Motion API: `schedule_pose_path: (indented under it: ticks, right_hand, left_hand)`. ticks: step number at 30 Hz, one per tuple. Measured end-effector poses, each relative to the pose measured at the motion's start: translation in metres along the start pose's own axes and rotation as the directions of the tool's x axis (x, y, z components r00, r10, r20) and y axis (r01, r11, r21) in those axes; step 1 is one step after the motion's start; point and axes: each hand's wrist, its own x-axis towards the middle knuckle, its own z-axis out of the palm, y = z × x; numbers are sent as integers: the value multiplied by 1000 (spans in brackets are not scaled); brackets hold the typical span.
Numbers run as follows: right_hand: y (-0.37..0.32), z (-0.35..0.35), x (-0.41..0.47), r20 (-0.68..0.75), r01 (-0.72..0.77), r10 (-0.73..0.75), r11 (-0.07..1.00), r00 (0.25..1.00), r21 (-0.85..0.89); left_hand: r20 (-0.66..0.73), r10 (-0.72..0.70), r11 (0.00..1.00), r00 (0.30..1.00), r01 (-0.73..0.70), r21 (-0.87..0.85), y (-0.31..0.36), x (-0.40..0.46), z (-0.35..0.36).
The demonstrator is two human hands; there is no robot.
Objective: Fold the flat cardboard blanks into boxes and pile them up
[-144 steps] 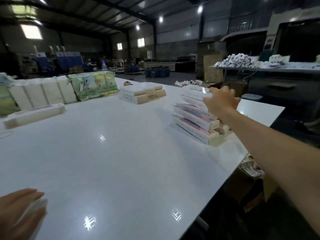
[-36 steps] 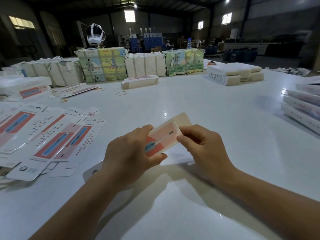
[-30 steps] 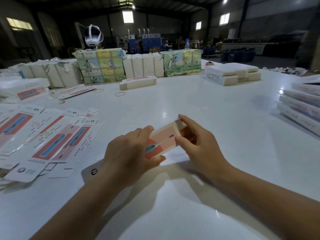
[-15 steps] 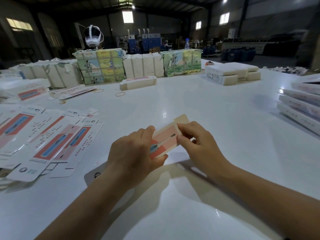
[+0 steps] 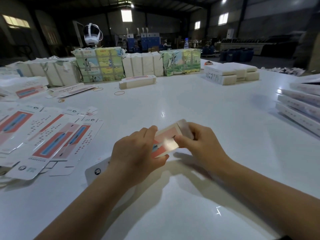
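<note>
a: where's the box being folded?
b: just above the white table (image 5: 199, 104), near its middle, held between both hands. it's a pink and red cardboard box (image 5: 166, 142) with a pale end flap at its far end

a: what's the left hand doing?
b: the left hand (image 5: 136, 153) wraps round the near part of the box, fingers curled over the top, thumb under the near edge

a: and the right?
b: the right hand (image 5: 202, 144) pinches the far end, thumb on the printed face, the other fingers curled round the flap. that end is blurred, so i can't tell how far the flap is tucked

a: anything under the hands?
b: a flat white piece with a round logo (image 5: 97, 170) shows beneath the left wrist; whether it belongs to the held box i can't tell

a: the unfolded ones?
b: flat blanks (image 5: 52, 141) lie fanned and overlapping on the left of the table, red and blue stripes up

a: finished ones?
b: a pile of folded boxes (image 5: 301, 108) sits at the right edge, well apart from the hands. one long folded box (image 5: 137, 81) lies alone further back, with rubber bands (image 5: 119, 92) near it

a: behind that?
b: wrapped bundles (image 5: 143, 66) in a row along the far side, a stack of white packs (image 5: 232, 73) to their right, and a white headset (image 5: 92, 34) above the row
</note>
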Motion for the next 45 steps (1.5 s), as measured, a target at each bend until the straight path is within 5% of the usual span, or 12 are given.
schedule_pose_path:
  ticks: [2, 6, 8, 10, 12, 24, 31, 37, 45]
  right_hand:
    - [0, 7, -7, 24, 186, -192, 904, 981, -386]
    - [3, 19, -10, 94, 229, -213, 810, 973, -540]
    - [0, 17, -11, 32, 133, -131, 914, 991, -384]
    - [-4, 13, -9, 26, -33, 32, 999, 999, 22]
    - [-3, 9, -5, 79, -147, 128, 933, 989, 328]
    - [-13, 6, -3, 11, -18, 15, 892, 1000, 452]
    - [-9, 9, -11, -56, 105, -101, 991, 993, 79]
    - [-6, 16, -15, 5, 181, -187, 940, 982, -290]
    - [-8, 15, -18, 27, 221, -227, 900, 973, -377]
  left_hand:
    - [-31, 25, 996, 999, -22, 88, 2, 3, 4]
    - [-105, 24, 985, 994, -5, 171, 5, 7, 9]
    - [-113, 28, 984, 993, -8, 179, 4, 7, 11]
    - [-119, 22, 986, 993, -2, 167, 2, 6, 10]
    - [-133, 21, 988, 991, -1, 153, 0, 6, 9]
    - [-228, 35, 994, 973, -10, 111, 4, 4, 8]
    - [-253, 51, 987, 966, -10, 160, 8, 5, 6]
    - [-274, 41, 977, 961, 19, 212, 11, 7, 5]
    - [-246, 47, 970, 968, 14, 242, 12, 4, 5]
